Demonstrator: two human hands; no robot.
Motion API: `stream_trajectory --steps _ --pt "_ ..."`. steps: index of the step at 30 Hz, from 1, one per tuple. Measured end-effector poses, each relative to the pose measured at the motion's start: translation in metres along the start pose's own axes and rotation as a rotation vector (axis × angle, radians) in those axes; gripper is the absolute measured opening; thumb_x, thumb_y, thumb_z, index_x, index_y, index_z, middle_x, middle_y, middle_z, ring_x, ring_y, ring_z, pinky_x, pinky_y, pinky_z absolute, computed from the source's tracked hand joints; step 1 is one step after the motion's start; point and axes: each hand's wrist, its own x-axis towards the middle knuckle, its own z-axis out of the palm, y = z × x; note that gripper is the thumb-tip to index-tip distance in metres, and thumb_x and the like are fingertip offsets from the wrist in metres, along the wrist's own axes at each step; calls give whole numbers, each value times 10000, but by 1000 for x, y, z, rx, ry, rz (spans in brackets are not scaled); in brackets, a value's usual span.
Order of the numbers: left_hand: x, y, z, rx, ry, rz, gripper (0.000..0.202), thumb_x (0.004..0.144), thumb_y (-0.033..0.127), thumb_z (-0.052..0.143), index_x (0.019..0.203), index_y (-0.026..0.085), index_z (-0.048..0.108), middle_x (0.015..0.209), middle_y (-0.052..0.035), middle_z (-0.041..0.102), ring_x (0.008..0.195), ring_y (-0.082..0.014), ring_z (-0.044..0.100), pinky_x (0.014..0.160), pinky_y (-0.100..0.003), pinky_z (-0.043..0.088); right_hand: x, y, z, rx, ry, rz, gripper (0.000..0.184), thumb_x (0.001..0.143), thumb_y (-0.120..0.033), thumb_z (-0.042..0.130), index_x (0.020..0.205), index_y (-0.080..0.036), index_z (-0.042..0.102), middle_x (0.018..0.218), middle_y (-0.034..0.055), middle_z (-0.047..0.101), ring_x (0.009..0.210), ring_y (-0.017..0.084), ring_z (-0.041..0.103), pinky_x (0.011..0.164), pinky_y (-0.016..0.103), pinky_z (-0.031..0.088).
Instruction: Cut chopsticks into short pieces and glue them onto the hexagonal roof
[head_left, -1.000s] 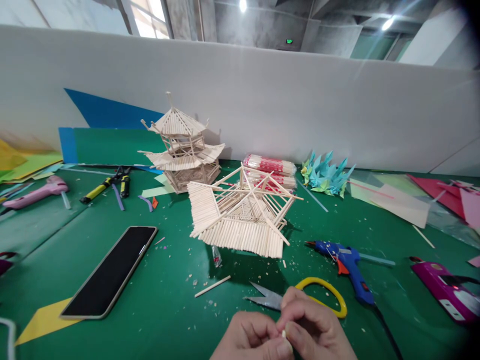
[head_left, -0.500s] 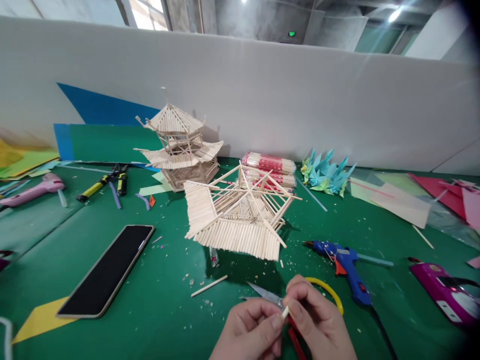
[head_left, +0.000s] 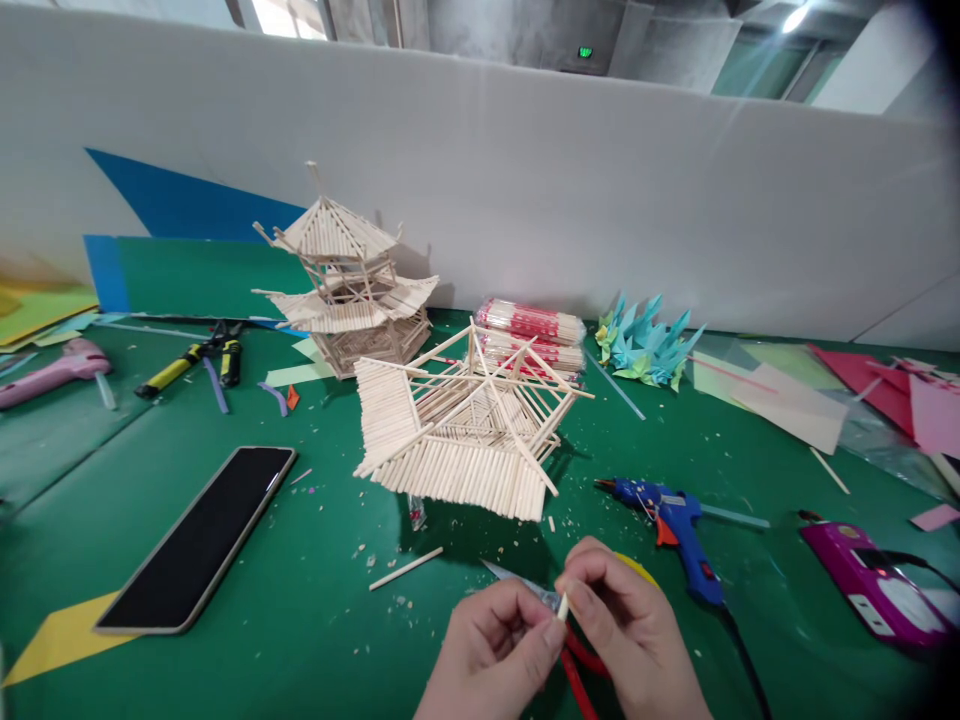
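Between the fingertips of my left hand (head_left: 499,645) and my right hand (head_left: 619,625) is a short piece of wooden stick (head_left: 563,606). Both hands are closed in a pinch on it, close together at the bottom of the view. Under them lies a pair of scissors (head_left: 576,680) with red and yellow handles, its blades partly covered by my fingers. Just beyond stands a part-roofed stick model (head_left: 465,478), its right side showing bare beams. One loose stick (head_left: 406,569) lies left of my hands.
A stick pagoda (head_left: 341,315) stands behind, near wrapped stick bundles (head_left: 532,320) and blue-green folded paper (head_left: 649,340). To the right are a blue glue gun (head_left: 679,525) and a purple power strip (head_left: 874,580). Left lie a phone (head_left: 199,540), pliers (head_left: 191,360) and a pink glue gun (head_left: 56,375).
The whole scene has shifted slightly left in view. My fingers have turned the short stick piece more upright, and my hands cover more of the scissors' yellow handle.
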Motion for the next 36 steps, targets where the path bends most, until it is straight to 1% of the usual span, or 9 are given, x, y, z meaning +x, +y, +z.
stream_trajectory --steps 8,12,18,20,23,26,30,33,36 --pt "6 1 -4 -38 -6 -101 406 581 516 710 578 137 564 445 45 466 420 -55 351 420 -189 242 9 -11 0 -2 1 76 231 871 -313 465 675 -197 498 679 -36 405 615 109 397 552 210 329" --pt "6 5 -1 -121 -13 -155 350 567 429 755 572 138 561 454 49 455 435 -52 352 428 -184 239 11 -15 -2 -5 7 88 237 864 -323 472 666 -193 488 676 -33 410 616 111 397 553 218 328" --pt "15 2 2 -256 -122 -235 355 510 382 789 520 142 528 402 63 418 370 -35 323 407 -188 200 9 -16 4 -56 -7 69 257 856 -349 475 651 -197 503 663 -29 435 612 113 432 552 216 358" --pt "17 0 0 -262 -130 -245 350 517 368 784 514 144 515 399 65 407 373 -37 322 416 -191 201 9 -13 0 -103 33 90 211 857 -365 468 743 -206 548 702 -19 491 633 116 475 565 211 388" --pt "16 1 -6 -193 -61 -217 294 579 326 750 559 139 524 448 65 408 425 -43 322 455 -189 209 5 1 -27 -346 262 141 252 849 -408 455 992 -219 539 845 20 577 732 145 546 630 231 444" --pt "14 2 -13 -46 -1 -139 248 631 309 700 586 143 521 467 72 389 449 -50 287 460 -192 189 -3 21 -71 -725 568 196 304 822 -434 440 989 -196 529 854 52 566 760 189 551 675 302 454" --pt "15 1 -19 149 73 -1 194 653 274 641 582 153 508 491 69 386 473 -65 275 458 -194 195 -14 44 -110 -857 587 297 393 693 -382 550 1019 -164 517 955 109 538 901 289 525 704 393 430" --pt "16 2 -22 260 120 98 169 665 250 604 579 153 496 534 56 386 514 -79 300 483 -190 230 -13 52 -114 -874 573 391 457 636 -347 562 1043 -146 509 962 118 544 887 307 541 709 412 428" --pt "19 3 -25 350 114 169 153 679 226 580 582 159 481 563 47 382 537 -92 318 499 -197 262 -6 50 -116 -825 609 499 413 600 -360 573 958 -155 554 809 86 595 731 295 577 669 432 434"
